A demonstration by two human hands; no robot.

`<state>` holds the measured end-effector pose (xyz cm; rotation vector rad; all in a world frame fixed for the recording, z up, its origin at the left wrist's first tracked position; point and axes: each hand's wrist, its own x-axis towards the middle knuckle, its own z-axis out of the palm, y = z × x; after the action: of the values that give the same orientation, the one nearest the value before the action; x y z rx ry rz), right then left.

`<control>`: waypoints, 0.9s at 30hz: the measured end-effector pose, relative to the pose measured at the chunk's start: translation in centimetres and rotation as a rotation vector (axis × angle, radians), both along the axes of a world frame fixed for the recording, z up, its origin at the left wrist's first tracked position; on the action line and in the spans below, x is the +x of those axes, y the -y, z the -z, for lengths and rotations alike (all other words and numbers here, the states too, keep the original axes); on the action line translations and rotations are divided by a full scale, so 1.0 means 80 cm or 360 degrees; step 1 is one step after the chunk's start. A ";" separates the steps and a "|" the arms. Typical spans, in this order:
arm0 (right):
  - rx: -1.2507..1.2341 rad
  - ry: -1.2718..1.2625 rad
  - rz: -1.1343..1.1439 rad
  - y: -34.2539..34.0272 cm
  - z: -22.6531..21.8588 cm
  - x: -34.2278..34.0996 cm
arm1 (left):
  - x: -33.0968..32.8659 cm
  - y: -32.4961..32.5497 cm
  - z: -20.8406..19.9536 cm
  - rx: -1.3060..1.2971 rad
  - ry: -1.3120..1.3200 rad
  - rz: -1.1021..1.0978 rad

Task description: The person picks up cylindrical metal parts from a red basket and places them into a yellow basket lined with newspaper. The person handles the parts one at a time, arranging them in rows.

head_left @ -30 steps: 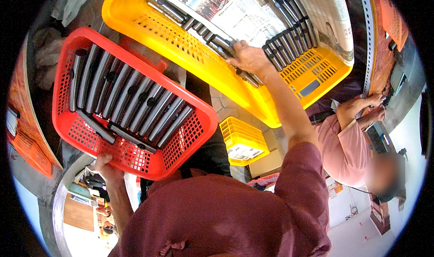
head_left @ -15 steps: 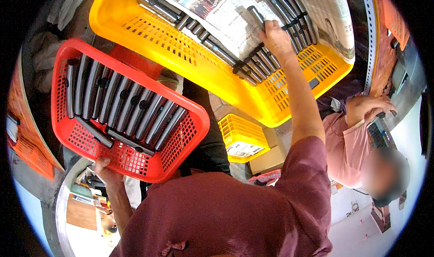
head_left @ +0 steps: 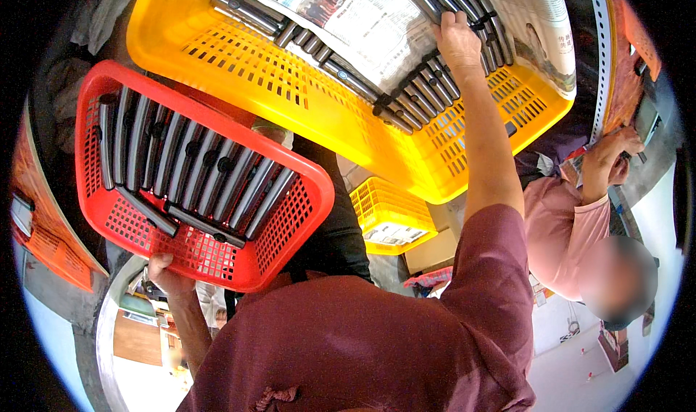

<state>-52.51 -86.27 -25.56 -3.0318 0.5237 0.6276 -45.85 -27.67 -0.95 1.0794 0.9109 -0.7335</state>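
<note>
One large yellow basket (head_left: 348, 142) spans the upper view, with a smaller red basket (head_left: 217, 118) tilted just beside it at lower left. Printed newspaper (head_left: 380, 35) lines part of the yellow one. Underneath the red basket's lower rim, the left hand (head_left: 171, 275) grips it. Inside the yellow basket, the right hand (head_left: 458, 42) pinches the near end of one dark tube (head_left: 425, 4), which lies alongside similar tubes. More dark tubes (head_left: 197, 171) line the red basket.
</note>
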 end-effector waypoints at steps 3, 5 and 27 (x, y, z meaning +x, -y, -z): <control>-0.0043 0.0137 -0.0054 -0.005 0.009 -0.001 | 0.001 -0.001 0.000 0.0035 -0.0011 0.0042; -0.0070 0.0148 -0.0042 -0.004 0.018 -0.004 | 0.001 0.000 0.001 0.0026 -0.0014 0.0053; -0.0166 0.0114 -0.0172 -0.019 0.002 0.015 | 0.001 -0.019 0.002 0.0053 -0.0032 0.0036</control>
<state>-51.34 -84.78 -25.68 -3.1849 0.4049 0.5080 -45.76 -26.14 -1.11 1.1153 0.9320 -0.7511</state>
